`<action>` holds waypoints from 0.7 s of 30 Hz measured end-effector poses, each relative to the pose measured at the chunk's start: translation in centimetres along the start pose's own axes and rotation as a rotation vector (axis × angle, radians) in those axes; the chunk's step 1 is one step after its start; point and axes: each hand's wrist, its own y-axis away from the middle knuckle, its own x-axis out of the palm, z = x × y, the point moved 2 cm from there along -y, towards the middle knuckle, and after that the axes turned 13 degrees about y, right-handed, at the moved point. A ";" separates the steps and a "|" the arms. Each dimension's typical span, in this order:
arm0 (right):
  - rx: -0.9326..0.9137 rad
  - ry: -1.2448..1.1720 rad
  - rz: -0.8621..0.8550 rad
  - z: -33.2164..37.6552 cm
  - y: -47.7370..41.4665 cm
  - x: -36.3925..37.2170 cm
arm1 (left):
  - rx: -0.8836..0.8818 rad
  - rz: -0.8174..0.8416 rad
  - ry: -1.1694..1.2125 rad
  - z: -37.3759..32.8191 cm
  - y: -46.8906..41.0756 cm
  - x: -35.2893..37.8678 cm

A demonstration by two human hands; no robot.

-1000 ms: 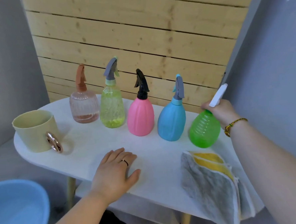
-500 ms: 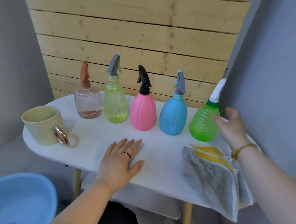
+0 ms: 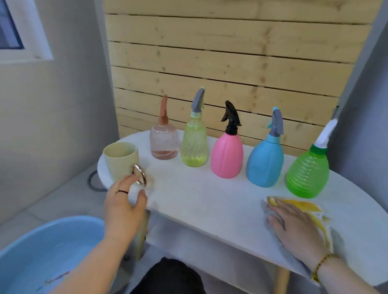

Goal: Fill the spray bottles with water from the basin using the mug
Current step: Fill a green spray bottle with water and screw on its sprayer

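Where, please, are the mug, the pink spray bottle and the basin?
mug (image 3: 119, 161): head view, its pale side wall.
pink spray bottle (image 3: 226, 156): head view, its pink body.
basin (image 3: 57, 232): head view, its far wall.

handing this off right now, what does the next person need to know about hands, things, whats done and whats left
Left hand: open, fingers at the ring handle of the mug, not gripping it yet.
Right hand: open, flat on the cloth at the near right of the table.
Basin: holds water, low on the left beside the table.
Five spray bottles stand in a row at the back, spray heads on.
Done: no filling evident.
Left: take the mug, unscrew heads, scoop, fill each bottle.
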 end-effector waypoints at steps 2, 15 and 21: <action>0.015 0.013 0.002 0.5 -0.4 0.2 | -0.100 -0.111 0.063 0.7 -1.6 -1.9; 0.025 0.043 0.003 3.7 -2.7 0.6 | -0.349 0.131 0.207 5.8 -10.1 -1.6; -0.063 0.016 -0.027 7.9 -4.7 1.1 | -0.391 0.156 0.273 7.1 -11.3 -1.1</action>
